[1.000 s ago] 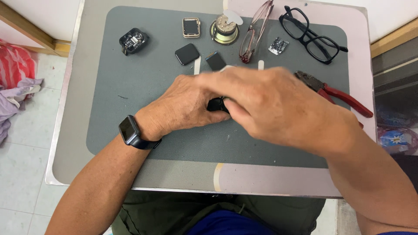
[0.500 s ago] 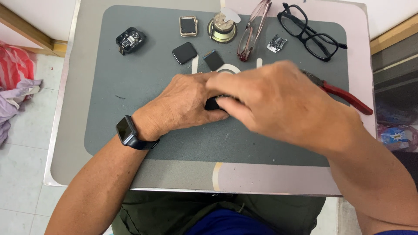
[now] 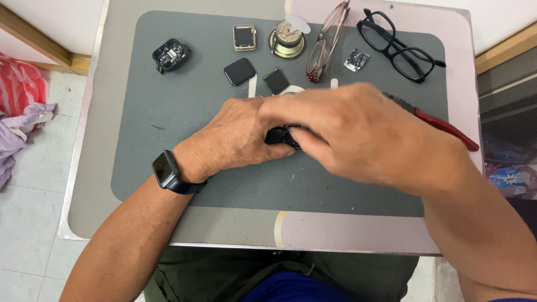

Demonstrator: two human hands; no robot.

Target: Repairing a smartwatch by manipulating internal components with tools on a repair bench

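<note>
- Left hand [image 3: 232,137] and right hand [image 3: 358,131] both pinch a small black part [image 3: 278,136] at mat [image 3: 168,168] centre.
- Black glasses [image 3: 400,47] at 1 o'clock, red pliers [image 3: 447,127] at 3, black module [image 3: 169,55] at 11.

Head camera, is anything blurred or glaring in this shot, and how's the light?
Head view: the right hand is smeared by motion blur, its fingers soft; the left hand and the black glasses are sharp. Light is even and soft, with only faint shadows on the grey mat. No strong glare, just a small sheen on the metal disc. The small dark part between the hands is mostly hidden.
</note>
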